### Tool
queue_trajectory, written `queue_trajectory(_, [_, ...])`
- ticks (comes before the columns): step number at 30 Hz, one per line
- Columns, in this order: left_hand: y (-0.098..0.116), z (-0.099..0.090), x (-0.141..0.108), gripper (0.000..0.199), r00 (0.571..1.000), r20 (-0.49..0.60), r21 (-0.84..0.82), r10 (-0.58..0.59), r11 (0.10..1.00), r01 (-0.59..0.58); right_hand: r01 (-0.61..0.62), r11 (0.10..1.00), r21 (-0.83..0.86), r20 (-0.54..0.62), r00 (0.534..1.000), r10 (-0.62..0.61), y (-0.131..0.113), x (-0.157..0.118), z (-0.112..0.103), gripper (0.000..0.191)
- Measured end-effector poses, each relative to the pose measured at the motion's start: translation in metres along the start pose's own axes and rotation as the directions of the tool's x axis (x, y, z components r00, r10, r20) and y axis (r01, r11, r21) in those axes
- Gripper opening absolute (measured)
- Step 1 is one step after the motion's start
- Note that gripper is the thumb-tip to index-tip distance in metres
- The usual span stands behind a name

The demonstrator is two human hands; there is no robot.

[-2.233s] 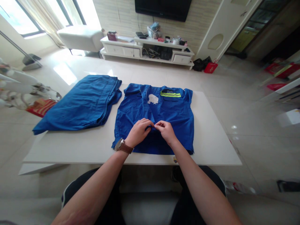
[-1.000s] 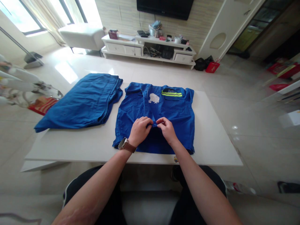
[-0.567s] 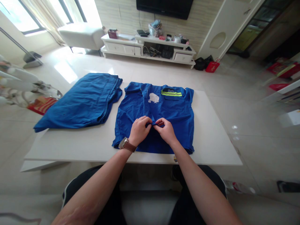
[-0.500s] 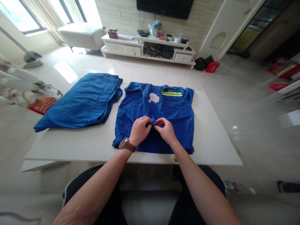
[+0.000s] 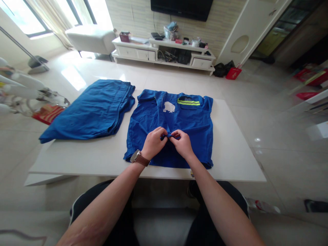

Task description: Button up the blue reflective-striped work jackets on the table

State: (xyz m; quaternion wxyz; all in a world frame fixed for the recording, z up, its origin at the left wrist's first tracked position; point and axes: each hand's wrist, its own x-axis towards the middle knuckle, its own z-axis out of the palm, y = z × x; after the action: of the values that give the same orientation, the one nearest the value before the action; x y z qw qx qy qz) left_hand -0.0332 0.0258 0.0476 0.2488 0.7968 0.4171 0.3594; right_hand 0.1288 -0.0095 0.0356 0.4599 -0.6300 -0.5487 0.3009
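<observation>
A blue work jacket [image 5: 143,126] lies spread on the white table [image 5: 230,150] before me, its collar end away from me. It bears a white print at the chest and a yellow-green reflective stripe over one pocket. My left hand [image 5: 154,141] pinches the front edge of the jacket at its middle. Facing it, my right hand [image 5: 182,142] pinches the same front placket, the fingertips of both hands almost touching. Whether a button sits between the fingers is hidden. A second blue garment [image 5: 89,109], folded, rests on the table to the left and overhangs its edge.
A white TV cabinet [image 5: 143,54] with assorted items stands against the far wall, under a television [image 5: 181,8]. Left of it is a pale upholstered stool [image 5: 89,37]. A red bag [image 5: 233,73] sits on the floor. Beside the table's right front lies a plastic bottle [image 5: 263,206].
Both hands keep their pinch on the jacket's front, with only slight finger movement. The whole view has shifted a little.
</observation>
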Motion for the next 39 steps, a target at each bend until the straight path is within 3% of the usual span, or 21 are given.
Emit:
queue_trajectory(7, [0.005,-0.002,0.0,0.013,1.0,0.024,-0.011,0.017,1.0,-0.016,0.009,1.0,-0.026,0.014,1.0,-0.008,-0.003,-0.002,0.001,0.007])
queue_trajectory(13, [0.004,-0.004,0.002,0.024,0.991,0.068,-0.129,-0.117,0.984,0.125,0.081,0.992,-0.1,-0.04,0.996,-0.085,-0.004,-0.004,0.001,0.001])
queue_trajectory(19, [-0.004,-0.007,0.011,0.036,0.945,0.204,-0.39,-0.255,0.864,0.317,0.22,0.943,-0.25,-0.058,0.969,-0.241,-0.01,-0.011,0.002,0.007])
queue_trajectory(22, [-0.009,-0.008,0.014,0.035,0.903,0.291,-0.432,-0.317,0.799,0.42,0.293,0.908,-0.301,-0.045,0.946,-0.32,-0.011,-0.013,0.003,0.008])
queue_trajectory(28, [-0.017,-0.013,0.014,0.039,0.845,0.436,-0.476,-0.309,0.718,0.508,0.351,0.869,-0.349,-0.022,0.924,-0.382,-0.008,-0.014,0.004,0.007])
queue_trajectory(32, [-0.02,-0.011,0.013,0.04,0.85,0.449,-0.479,-0.274,0.73,0.488,0.346,0.872,-0.348,-0.023,0.926,-0.377,-0.011,-0.012,0.002,0.008])
queue_trajectory(34, [-0.02,-0.01,0.012,0.038,0.847,0.462,-0.41,-0.264,0.783,0.468,0.354,0.867,-0.351,0.046,0.931,-0.362,-0.013,-0.01,-0.002,0.008])
queue_trajectory(36, [-0.018,-0.01,0.01,0.034,0.844,0.454,-0.25,-0.286,0.868,0.429,0.357,0.865,-0.352,0.229,0.929,-0.291,-0.014,-0.008,-0.008,0.008])
queue_trajectory(38, [-0.016,-0.012,0.008,0.031,0.86,0.385,0.016,-0.336,0.934,0.358,0.319,0.874,-0.366,0.491,0.864,-0.11,-0.011,-0.008,-0.015,0.009])
queue_trajectory(39, [-0.017,-0.013,0.006,0.029,0.867,0.349,0.157,-0.356,0.934,0.321,0.279,0.877,-0.392,0.607,0.795,0.019,-0.009,-0.009,-0.018,0.01])
